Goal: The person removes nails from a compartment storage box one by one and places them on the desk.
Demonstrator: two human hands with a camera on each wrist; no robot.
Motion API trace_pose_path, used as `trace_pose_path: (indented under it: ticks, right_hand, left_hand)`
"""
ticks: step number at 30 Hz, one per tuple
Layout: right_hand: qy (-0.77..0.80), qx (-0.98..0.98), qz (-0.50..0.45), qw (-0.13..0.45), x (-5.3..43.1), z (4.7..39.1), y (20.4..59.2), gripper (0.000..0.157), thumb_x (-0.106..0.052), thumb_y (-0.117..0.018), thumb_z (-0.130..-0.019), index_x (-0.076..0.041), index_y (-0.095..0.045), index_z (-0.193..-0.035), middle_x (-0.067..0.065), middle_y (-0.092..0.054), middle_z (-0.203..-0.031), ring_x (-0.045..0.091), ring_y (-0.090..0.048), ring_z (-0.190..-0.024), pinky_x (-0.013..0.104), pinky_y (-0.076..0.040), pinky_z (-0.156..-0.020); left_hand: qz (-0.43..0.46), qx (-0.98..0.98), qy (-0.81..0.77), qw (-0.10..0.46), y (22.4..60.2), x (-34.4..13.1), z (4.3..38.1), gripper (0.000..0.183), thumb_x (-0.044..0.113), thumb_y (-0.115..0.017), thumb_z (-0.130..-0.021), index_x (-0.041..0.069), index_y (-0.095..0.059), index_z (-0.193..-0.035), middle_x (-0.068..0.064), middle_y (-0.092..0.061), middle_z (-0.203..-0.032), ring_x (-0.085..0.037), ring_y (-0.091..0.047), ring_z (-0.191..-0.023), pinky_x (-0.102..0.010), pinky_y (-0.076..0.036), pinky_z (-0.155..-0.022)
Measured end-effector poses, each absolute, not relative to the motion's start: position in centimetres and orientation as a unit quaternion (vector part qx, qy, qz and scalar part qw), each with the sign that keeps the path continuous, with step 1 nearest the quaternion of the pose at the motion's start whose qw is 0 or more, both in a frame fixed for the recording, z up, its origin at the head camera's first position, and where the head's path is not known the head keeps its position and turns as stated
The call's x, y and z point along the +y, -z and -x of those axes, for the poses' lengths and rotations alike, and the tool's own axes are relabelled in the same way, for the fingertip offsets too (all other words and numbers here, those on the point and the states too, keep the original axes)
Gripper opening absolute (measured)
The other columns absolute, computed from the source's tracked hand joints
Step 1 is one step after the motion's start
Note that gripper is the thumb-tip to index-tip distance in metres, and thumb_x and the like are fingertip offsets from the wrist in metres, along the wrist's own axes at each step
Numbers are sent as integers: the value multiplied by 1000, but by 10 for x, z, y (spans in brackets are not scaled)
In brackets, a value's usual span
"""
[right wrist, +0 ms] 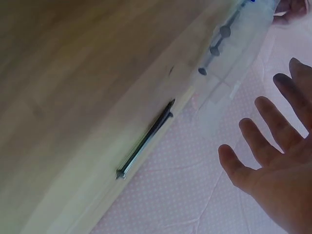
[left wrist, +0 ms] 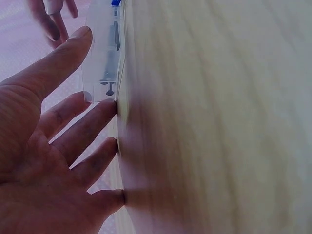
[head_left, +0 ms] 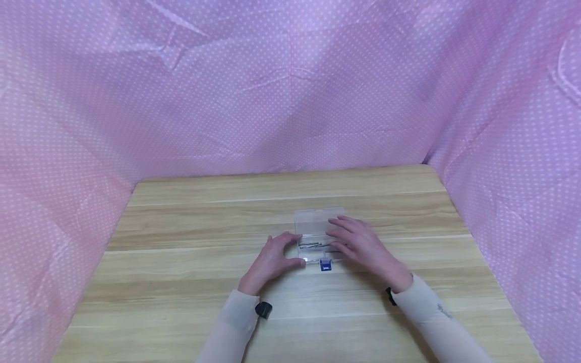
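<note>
Clear plastic box [head_left: 313, 255], right there between your hands: from the head view it sits on the wood-grain table [head_left: 181, 282], lid [head_left: 313, 222] laid back away from you, blue clasp [head_left: 326, 265] on your side. Thin nails [head_left: 310, 245] lie crosswise inside. Your left hand [head_left: 274, 256] grips the left end, thumb at the near corner, forefinger at the far one, a hold that looks meant to keep so light a box from sliding. Your right hand [head_left: 365, 246] hovers at the other end, fingers apart; with the lid folded back, the way in from above seems free.

Over to the left wrist: box between your thumb and fingers, the lower fingertips seeming to meet the tabletop, probably bracing that grip. Dark nail shapes show through the cloudy plastic.

Now the right wrist: your right fingers are spread, no hold on anything. And look, loose nails [right wrist: 146, 141] on the table outside the box, bunched lengthwise, near its right end, likely so close to keep your reach short. Pink dotted cloth [right wrist: 170, 200] fills the background.
</note>
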State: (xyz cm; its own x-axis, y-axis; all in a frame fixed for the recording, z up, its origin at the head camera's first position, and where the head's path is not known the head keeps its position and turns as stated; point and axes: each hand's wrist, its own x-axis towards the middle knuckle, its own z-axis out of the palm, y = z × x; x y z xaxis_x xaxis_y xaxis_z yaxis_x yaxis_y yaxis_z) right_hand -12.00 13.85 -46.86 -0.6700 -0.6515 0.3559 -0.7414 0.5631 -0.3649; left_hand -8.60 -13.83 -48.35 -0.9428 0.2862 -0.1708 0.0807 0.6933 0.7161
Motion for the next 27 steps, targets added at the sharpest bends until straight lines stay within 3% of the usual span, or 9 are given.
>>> trace_pose_path:
  ticks: [12, 27]
  right_hand:
    - [-234, -882, -407, 37, 117, 128, 466, 27, -18, -79, -92, -13, -77, -118, 8, -68, -130, 30, -59, -127, 54, -48, -105]
    - [-228, -884, -407, -34, 99, 137, 470, 18, -19, -76, -95, -11, -79, -111, 3, -67, -118, 23, -59, -113, 46, -50, -101]
  left_hand:
    - [-104, 909, -381, 134, 484, -138, 85, 70, 34, -86, -85, 10, -59, -145, -10, -58, -148, -31, -42, -147, -60, -7, -127]
    - [-110, 909, -382, 128, 484, -137, 86, 68, 32, -87, -85, 8, -60, -143, -10, -61, -143, -30, -49, -142, -63, -8, -126]
